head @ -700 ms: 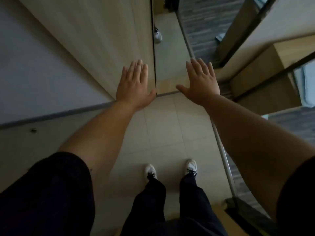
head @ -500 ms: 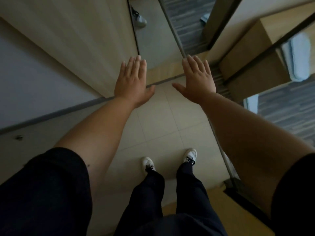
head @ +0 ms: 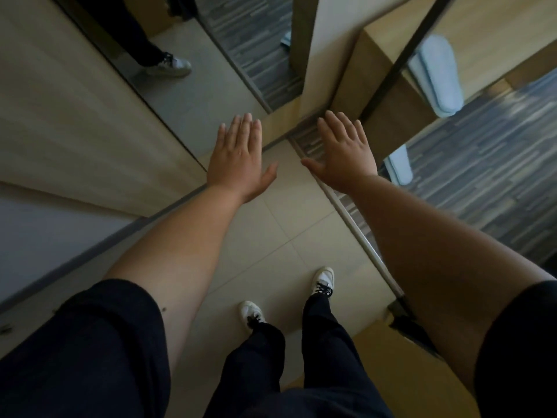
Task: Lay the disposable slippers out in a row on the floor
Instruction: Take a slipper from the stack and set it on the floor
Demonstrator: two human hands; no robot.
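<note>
Your left hand (head: 239, 159) and right hand (head: 343, 152) are stretched forward, palms down, fingers spread flat, holding nothing. A pale slipper (head: 434, 73) lies on the wooden shelf (head: 497, 34) up and to the right, well apart from your right hand; a second pale slipper (head: 399, 167) shows lower, just right of your right wrist. Tiled floor (head: 271, 236) lies bare around your shoes (head: 324, 279); a metal strip (head: 361, 239) borders the striped carpet (head: 482, 176) on the right.

Open tile floor (head: 289, 224) below; dark post (head: 401, 60) blocks reach to shelf (head: 494, 34) slippers (head: 437, 73) at right.
</note>
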